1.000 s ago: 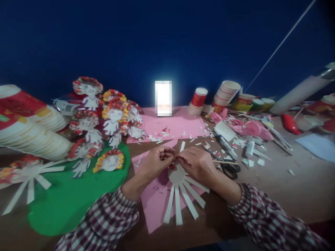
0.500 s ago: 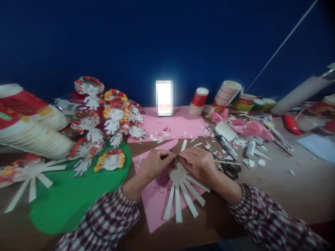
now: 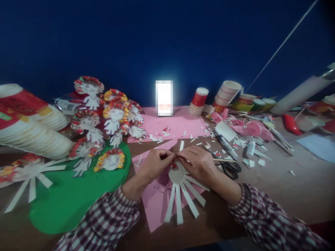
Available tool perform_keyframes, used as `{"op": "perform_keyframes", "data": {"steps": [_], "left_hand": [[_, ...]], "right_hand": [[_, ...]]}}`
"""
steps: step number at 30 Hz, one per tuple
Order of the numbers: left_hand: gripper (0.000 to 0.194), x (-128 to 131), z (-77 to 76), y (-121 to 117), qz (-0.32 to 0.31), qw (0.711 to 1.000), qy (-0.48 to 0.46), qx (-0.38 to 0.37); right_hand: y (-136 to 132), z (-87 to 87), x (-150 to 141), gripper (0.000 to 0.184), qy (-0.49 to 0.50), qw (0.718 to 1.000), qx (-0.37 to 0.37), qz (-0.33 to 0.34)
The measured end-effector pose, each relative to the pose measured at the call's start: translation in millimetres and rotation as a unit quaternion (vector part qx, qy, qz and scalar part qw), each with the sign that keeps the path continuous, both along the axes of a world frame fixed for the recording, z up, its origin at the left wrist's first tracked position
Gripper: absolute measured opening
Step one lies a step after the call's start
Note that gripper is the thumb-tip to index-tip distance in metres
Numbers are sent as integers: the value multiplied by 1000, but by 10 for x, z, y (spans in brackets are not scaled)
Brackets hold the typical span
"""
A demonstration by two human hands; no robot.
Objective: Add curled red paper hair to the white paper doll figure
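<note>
We observe the left hand [image 3: 160,161] and right hand [image 3: 198,163] pinched together on the upper strips of the cut paper cup [image 3: 177,174], above pink paper [image 3: 154,205]. Yellow container [image 3: 239,105] holds a red cup [image 3: 247,98].

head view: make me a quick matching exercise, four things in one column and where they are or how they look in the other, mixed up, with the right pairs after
1. scissors
2. sheet under the lone curly-edged paper face
3. cut paper cup
4. large cup stacks

A. tilted, at the left edge of the view
B. at the fingertips of the left hand and right hand, white strips fanned out
C. black-handled, lying to the right of the right hand
D. green, with a rounded edge

Right pairs: 1-C, 2-D, 3-B, 4-A
</note>
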State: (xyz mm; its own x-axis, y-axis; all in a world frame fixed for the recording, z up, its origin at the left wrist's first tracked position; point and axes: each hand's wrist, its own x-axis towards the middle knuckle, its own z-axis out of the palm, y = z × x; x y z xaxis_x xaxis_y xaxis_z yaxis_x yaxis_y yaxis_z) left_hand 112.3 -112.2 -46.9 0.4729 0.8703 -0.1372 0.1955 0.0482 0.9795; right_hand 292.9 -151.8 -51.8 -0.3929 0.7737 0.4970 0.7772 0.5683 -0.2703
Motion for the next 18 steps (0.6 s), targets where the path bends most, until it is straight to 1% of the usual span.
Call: {"op": "perform_keyframes", "data": {"steps": [7,10,18], "left_hand": [[19,-2,-20,4,8,1000,-4,-9],[17,-4,-23,4,10,999,-19,-26],[16,-27,-27,23,-6,1000,-11,-28]], "right_hand": [[-4,20,-8,13,-12,1000,-12,-11],[-9,23,-8,14,-5,1000,-8,-6],[-12,1,1,12,7,1000,1,15]]}}
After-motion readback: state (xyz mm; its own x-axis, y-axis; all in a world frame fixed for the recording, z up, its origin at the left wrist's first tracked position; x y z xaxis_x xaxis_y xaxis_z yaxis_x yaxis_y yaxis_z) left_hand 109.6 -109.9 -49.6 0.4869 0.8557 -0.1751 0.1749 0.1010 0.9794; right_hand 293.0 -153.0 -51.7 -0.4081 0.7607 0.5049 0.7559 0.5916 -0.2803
